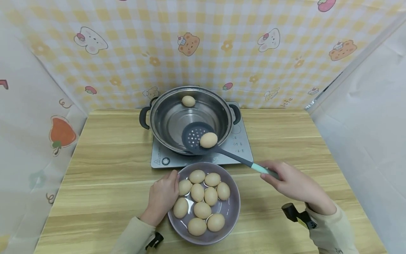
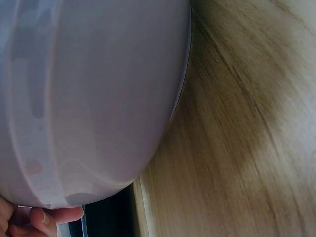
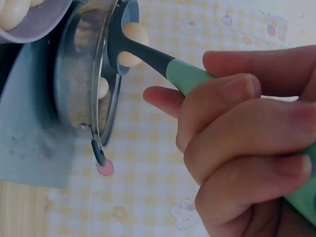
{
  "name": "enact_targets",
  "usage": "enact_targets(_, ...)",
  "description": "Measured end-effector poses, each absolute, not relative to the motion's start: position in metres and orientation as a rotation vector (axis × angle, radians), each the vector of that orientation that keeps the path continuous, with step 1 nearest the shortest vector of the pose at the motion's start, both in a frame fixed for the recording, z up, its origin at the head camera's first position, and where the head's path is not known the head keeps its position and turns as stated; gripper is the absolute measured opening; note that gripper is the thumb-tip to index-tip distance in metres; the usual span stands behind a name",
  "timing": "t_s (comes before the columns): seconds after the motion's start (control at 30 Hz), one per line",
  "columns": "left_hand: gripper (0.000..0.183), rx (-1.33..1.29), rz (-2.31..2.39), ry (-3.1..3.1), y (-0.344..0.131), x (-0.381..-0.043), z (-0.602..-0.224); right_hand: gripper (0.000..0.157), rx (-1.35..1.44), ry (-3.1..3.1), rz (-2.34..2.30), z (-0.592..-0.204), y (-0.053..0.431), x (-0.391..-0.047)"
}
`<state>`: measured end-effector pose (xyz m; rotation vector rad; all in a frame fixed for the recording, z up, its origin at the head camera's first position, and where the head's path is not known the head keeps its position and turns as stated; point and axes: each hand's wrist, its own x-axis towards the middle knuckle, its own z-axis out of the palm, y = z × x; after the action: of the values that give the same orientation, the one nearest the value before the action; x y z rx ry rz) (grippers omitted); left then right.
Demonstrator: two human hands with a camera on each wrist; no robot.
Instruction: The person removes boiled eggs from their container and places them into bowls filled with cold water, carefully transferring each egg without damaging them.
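Note:
My right hand (image 1: 290, 181) grips the green and dark grey handle of a skimmer (image 1: 234, 156), its fingers curled round it in the right wrist view. On the skimmer's perforated head lies one egg (image 1: 208, 140), at the near side of a steel pot (image 1: 230, 128). Another egg (image 1: 188, 101) is inside the pot by the far wall. With my left hand (image 1: 163, 195) I hold the left rim of a purple-grey bowl (image 1: 234, 211). Several brown eggs (image 1: 202, 210) lie in that bowl. The left wrist view shows mostly the bowl's outer wall (image 2: 108, 98), with fingertips (image 2: 44, 219) against it.
The pot stands on a grey induction cooker (image 1: 244, 141), just behind the bowl. Its dark handles stick out left and right. A checked cloth (image 1: 209, 60) hangs behind the wooden table (image 1: 117, 158), and pale sheets close off both sides.

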<state>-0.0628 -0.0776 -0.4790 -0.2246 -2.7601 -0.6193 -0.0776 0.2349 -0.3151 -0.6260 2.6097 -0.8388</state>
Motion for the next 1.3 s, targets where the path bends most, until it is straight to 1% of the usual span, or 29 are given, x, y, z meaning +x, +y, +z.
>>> enact_targets(0.17, 0.012, -0.227, -0.616, -2.765, -0.078, -0.063, -0.479, 0.01, -0.671, 2.598, -0.842, -0.313, 0.243, -0.07)
enact_targets(0.37, 0.012, -0.232, -0.62, -2.777, -0.077, -0.064, -0.479, 0.019, -0.772, 2.603, -0.815, -0.313, 0.261, -0.059)
enact_targets(0.57, 0.013, -0.232, -0.612, -2.778, -0.077, -0.064, -0.479, 0.023, -0.882, 2.613, -0.782, -0.319, 0.281, -0.049)
enact_targets(0.7, 0.015, -0.244, -0.603, -2.756, -0.077, -0.064, -0.479, 0.023, -0.9, 2.611, -0.772, -0.323, 0.293, -0.041)
enact_targets(0.83, 0.016, -0.252, -0.59, -2.738, -0.077, -0.064, -0.48, 0.027, -0.929, 2.603, -0.798, -0.33, 0.305, -0.036)
enact_targets(1.3, 0.015, -0.246, -0.593, -2.761, -0.077, -0.064, -0.479, 0.035, -0.961, 2.523, -0.945, -0.348, 0.331, -0.029)
